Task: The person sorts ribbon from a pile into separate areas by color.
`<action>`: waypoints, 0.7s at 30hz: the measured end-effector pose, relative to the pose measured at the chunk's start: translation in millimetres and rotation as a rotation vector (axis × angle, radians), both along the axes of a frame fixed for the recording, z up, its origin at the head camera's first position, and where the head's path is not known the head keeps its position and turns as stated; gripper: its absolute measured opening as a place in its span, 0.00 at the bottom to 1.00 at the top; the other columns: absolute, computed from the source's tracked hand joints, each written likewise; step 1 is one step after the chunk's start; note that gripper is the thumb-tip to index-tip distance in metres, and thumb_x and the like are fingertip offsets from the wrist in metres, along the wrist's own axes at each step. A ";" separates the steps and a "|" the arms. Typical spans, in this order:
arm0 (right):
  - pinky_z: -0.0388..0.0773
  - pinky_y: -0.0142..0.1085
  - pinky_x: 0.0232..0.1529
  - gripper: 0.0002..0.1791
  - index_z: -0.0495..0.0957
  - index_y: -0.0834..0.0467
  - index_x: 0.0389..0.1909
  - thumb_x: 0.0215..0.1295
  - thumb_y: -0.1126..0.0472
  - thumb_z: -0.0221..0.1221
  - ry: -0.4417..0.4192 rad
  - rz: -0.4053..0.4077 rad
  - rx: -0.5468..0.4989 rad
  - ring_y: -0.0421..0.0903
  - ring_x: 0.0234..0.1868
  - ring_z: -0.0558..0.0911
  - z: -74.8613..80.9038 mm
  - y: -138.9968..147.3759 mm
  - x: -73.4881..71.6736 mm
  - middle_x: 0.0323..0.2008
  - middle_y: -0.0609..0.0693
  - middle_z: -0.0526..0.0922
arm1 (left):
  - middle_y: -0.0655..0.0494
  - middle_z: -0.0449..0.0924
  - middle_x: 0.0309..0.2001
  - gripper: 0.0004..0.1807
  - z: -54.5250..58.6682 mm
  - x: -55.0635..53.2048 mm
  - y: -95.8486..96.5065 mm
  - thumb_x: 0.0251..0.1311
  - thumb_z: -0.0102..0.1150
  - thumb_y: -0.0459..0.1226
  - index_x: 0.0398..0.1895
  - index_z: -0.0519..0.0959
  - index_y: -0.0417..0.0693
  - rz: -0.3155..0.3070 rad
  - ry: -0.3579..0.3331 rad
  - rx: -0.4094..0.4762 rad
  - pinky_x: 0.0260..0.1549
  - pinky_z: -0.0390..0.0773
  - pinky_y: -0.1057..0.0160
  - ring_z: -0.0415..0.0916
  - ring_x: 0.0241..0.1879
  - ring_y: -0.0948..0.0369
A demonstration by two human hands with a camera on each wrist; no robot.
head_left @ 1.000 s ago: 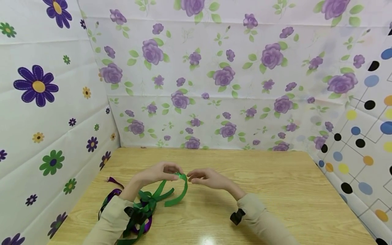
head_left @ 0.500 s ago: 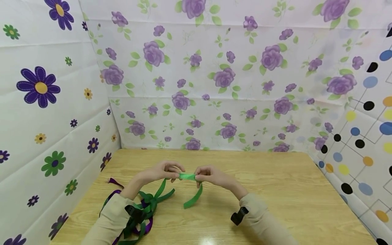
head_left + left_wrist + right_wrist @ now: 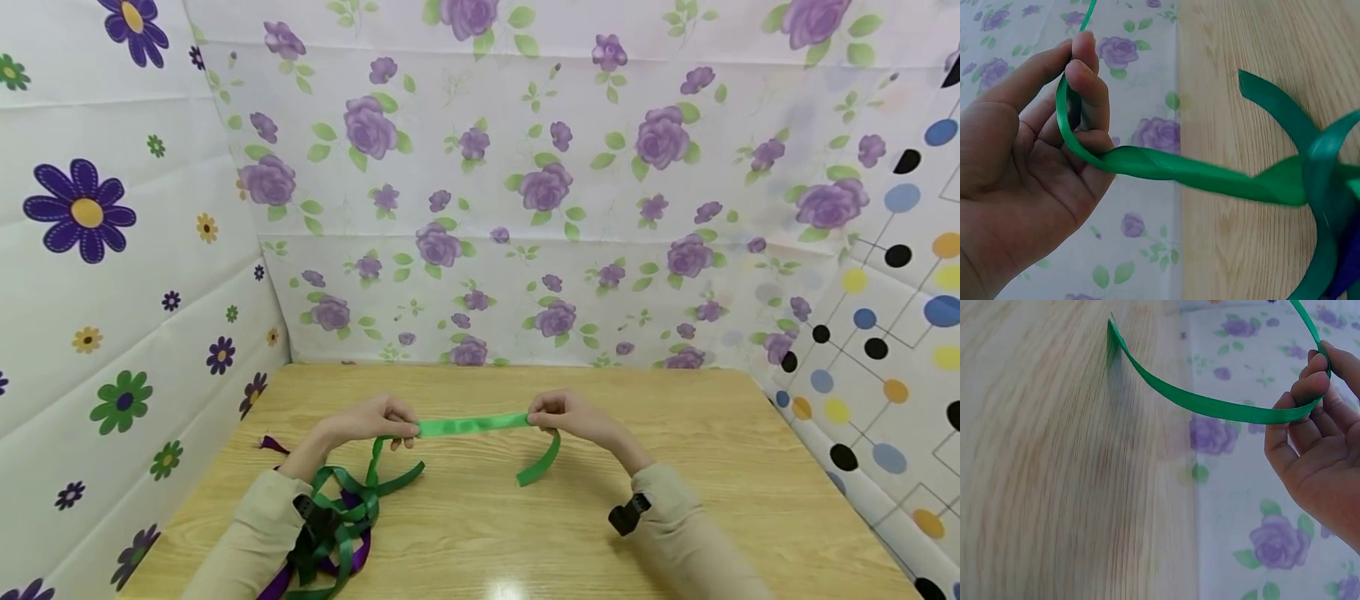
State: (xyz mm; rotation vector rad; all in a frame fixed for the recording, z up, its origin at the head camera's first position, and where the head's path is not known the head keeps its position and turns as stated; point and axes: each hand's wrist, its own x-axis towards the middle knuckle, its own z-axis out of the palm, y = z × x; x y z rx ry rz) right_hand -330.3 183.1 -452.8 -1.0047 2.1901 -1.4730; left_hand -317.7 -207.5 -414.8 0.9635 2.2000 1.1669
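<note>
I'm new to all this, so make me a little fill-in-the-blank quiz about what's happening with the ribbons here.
1. The ribbon held between the left hand and the right hand is coloured ____.
2. Its loose tail dangles below the ____ hand.
3. The tangled pile on the table lies closer to the ____ hand.
4. Besides green, that pile includes ribbon coloured ____.

Missing words: green; right; left; purple.
</note>
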 end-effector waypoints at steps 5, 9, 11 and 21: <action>0.69 0.37 0.27 0.12 0.78 0.61 0.39 0.72 0.55 0.53 0.021 -0.041 0.043 0.46 0.19 0.64 -0.3 25.4 -5.2 0.21 0.64 0.66 | 0.53 0.82 0.32 0.12 -2.4 -6.4 -9.5 0.69 0.54 0.39 0.36 0.84 0.42 0.025 0.000 -0.041 0.29 0.79 0.64 0.76 0.25 0.65; 0.69 0.38 0.27 0.12 0.78 0.59 0.38 0.73 0.54 0.53 0.019 -0.085 0.084 0.56 0.22 0.63 0.2 46.6 -8.2 0.22 0.59 0.67 | 0.50 0.84 0.32 0.12 -3.3 -9.0 -19.3 0.68 0.54 0.39 0.36 0.84 0.41 0.044 -0.007 -0.074 0.30 0.79 0.63 0.78 0.26 0.59; 0.69 0.38 0.27 0.14 0.78 0.60 0.39 0.72 0.53 0.53 0.020 -0.121 0.104 0.60 0.24 0.63 0.5 57.7 -10.5 0.22 0.56 0.68 | 0.45 0.84 0.32 0.12 -3.3 -10.8 -24.3 0.69 0.54 0.38 0.37 0.84 0.40 0.047 0.013 -0.084 0.30 0.79 0.63 0.78 0.27 0.59; 0.68 0.45 0.29 0.17 0.79 0.60 0.41 0.71 0.49 0.54 -0.016 -0.248 0.138 0.66 0.29 0.61 3.0 105.3 -20.6 0.23 0.52 0.68 | 0.54 0.81 0.33 0.11 2.9 -15.3 -48.0 0.68 0.54 0.36 0.38 0.83 0.38 0.104 0.066 -0.100 0.35 0.76 0.63 0.76 0.31 0.62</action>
